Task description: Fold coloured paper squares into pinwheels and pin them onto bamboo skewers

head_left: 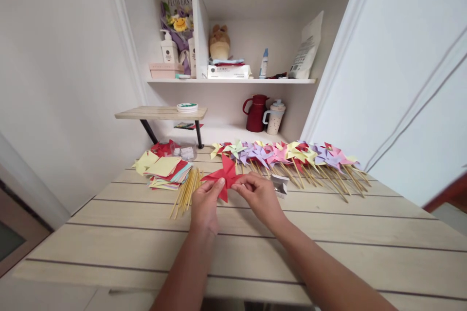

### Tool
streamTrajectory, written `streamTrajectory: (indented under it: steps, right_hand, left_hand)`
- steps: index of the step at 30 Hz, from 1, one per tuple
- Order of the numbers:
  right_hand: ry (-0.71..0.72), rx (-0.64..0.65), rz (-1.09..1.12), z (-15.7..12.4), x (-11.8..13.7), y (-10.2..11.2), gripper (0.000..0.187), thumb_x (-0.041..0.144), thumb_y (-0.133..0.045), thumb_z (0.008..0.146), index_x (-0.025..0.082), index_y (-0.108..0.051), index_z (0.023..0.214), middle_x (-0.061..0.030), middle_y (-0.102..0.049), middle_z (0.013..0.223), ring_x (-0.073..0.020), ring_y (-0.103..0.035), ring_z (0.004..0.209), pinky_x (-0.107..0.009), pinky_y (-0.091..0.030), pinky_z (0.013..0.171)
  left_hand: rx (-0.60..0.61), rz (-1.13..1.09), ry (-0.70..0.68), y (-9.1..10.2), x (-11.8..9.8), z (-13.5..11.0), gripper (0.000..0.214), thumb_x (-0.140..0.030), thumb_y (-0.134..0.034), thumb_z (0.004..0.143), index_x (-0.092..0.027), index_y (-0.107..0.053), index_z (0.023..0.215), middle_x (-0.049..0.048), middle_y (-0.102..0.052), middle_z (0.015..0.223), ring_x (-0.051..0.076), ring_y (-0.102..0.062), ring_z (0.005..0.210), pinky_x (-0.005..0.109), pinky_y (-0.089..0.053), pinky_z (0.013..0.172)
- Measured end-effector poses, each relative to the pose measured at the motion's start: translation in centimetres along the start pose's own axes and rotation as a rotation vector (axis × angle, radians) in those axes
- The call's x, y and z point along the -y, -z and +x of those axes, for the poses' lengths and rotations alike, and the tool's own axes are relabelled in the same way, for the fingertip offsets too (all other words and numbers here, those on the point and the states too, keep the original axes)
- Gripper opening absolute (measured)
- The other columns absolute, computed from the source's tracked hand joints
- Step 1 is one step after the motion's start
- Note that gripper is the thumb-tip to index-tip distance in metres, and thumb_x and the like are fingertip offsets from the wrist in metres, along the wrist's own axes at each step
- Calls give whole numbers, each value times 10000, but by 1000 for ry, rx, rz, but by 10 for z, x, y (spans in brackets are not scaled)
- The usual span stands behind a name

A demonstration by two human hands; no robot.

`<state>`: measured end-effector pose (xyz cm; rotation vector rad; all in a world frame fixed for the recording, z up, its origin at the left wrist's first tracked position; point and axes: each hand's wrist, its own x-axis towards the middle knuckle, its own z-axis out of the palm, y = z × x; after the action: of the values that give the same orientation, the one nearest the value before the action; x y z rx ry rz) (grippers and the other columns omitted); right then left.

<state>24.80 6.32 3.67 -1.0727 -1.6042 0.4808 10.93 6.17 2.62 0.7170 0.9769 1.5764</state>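
Observation:
A red paper pinwheel (226,173) is held just above the wooden table (233,248), near its middle. My left hand (205,202) pinches its lower left edge with closed fingers. My right hand (258,194) pinches its right side, fingers closed on the paper. A bundle of thin wooden sticks (186,191) lies just left of my left hand. A small open box (280,185) sits right of my right hand.
A stack of coloured paper squares (165,171) lies at the left. A long row of finished pinwheels on sticks (292,156) stretches along the back right. Behind stand a small raised shelf (160,113), a red jug (256,112) and a mug (275,117).

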Motion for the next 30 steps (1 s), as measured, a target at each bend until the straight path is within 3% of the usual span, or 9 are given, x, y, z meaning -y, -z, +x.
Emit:
streamTrajectory:
  steps: [18, 30]
  right_hand:
    - [-34, 78, -57, 3, -1, -1, 198, 237, -661, 756, 193, -575, 583, 17, -541, 585, -130, -448, 552, -249, -310, 537]
    - [-27, 84, -71, 3, -4, -2, 206, 253, -696, 761, 196, -597, 589, 20, -519, 593, -132, -433, 559, -260, -323, 544]
  left_hand:
    - [5, 86, -40, 3, 9, 6, 355, -402, -875, 556, -128, -739, 736, 40, -716, 694, 133, -602, 642, 253, -471, 639]
    - [6, 130, -66, 0, 5, 4, 303, -376, -843, 592, -133, -747, 746, 29, -711, 678, 133, -608, 628, 249, -464, 634]
